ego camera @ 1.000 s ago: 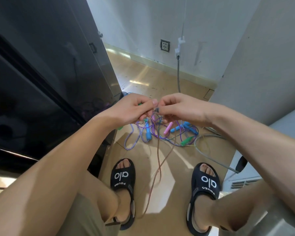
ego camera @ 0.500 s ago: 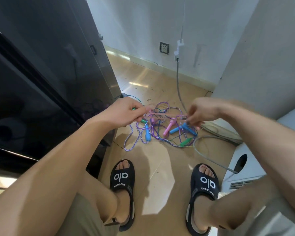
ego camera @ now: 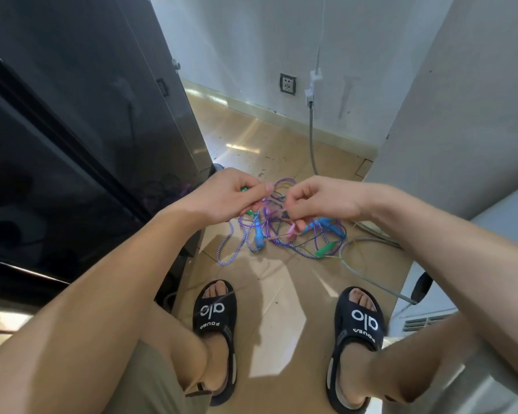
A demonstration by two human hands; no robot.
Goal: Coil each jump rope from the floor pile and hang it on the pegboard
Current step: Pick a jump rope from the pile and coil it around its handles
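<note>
My hands back together after spreading apart: another loop gathered. Left hand [ego camera: 234, 195] grips green handle [ego camera: 244, 189] plus coil; right hand [ego camera: 317, 201] pinches thin rope. Floor pile [ego camera: 284, 231] at 12 o'clock from sandals [ego camera: 216, 318]. Coiling unfinished, hanging pending.

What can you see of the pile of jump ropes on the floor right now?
The pile of jump ropes lies tangled on the tan floor ahead of the feet, partly hidden behind both hands. Its cords are mostly purple-and-white braid, with some thinner dark ones. Plastic-looking handles stick out: a blue handle at left, another blue handle at right, a green handle and a pink one mostly hidden. One braided loop trails out to the left. A grey cable curves beside it.
</note>
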